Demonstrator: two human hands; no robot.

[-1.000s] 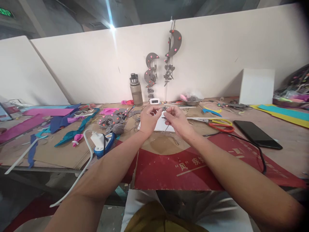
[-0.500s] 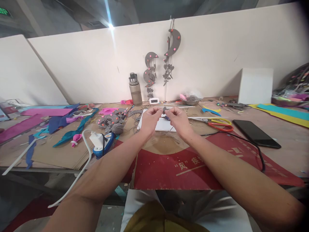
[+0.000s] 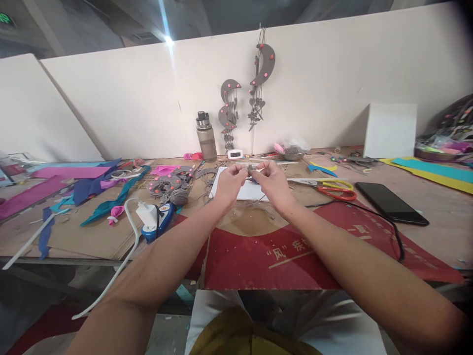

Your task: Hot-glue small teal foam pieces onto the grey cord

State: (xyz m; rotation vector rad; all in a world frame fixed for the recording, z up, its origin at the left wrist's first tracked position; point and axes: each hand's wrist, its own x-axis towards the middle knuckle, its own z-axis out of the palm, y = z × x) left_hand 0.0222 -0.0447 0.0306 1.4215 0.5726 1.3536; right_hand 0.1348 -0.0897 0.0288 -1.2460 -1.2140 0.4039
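Over a white sheet (image 3: 219, 186), my left hand (image 3: 230, 181) and my right hand (image 3: 275, 182) meet fingertip to fingertip. Both pinch one small grey felt-like piece (image 3: 252, 168); its exact shape is mostly covered by the fingers. Thin grey string (image 3: 266, 211) trails on the cardboard below my right hand. Just right of that hand lie scissors (image 3: 336, 190) with red and yellow handles. A heap of grey yarn and felt with pink and orange dots (image 3: 172, 185) lies left of my left hand.
A bottle (image 3: 206, 138) and small white clock (image 3: 235, 155) stand by the white partition (image 3: 129, 98), where grey moon hangings (image 3: 266, 66) hang. A phone (image 3: 391, 203) and black cable (image 3: 397, 236) lie right. A blue power strip (image 3: 159, 224) and coloured felt strips (image 3: 70, 171) lie left.
The small grey piece has turned slightly between my fingertips, showing more of its face. Both hands stay in nearly the same place; the view has shifted very slightly.
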